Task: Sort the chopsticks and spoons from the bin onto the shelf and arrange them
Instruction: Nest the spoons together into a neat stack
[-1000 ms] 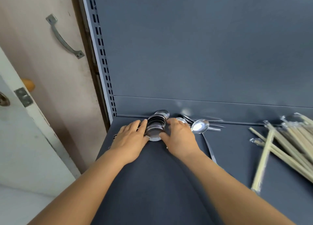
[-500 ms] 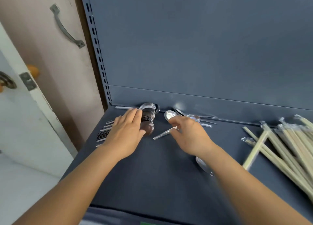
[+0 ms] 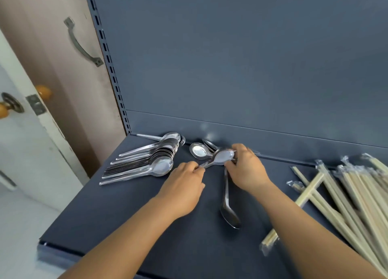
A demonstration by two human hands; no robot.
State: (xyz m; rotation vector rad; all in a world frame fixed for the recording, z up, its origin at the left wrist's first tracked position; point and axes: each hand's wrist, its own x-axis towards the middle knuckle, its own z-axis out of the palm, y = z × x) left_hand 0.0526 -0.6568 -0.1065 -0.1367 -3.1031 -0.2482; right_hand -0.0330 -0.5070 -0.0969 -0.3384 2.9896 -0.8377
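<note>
Both hands share one grip on a single metal spoon (image 3: 220,158): the left hand (image 3: 184,186) pinches the tip of its handle between curled fingertips, and the right hand (image 3: 246,167) curls round the bowl end, the bowl facing up between them just above the dark blue shelf (image 3: 126,211).

At the left of the shelf lies a neat stack of spoons (image 3: 147,161), bowls nested toward the back panel and handles fanned out toward the shelf's left edge. Just right of it, near the back, a loose spoon (image 3: 198,150) lies bowl up with another partly hidden behind it. Below the right hand a lone spoon (image 3: 228,207) lies with its bowl toward the front edge, its handle running up under the hand. At the far right, well apart from the spoons, lies a loose pile of wrapped chopsticks (image 3: 352,199), some crossing each other.
</note>
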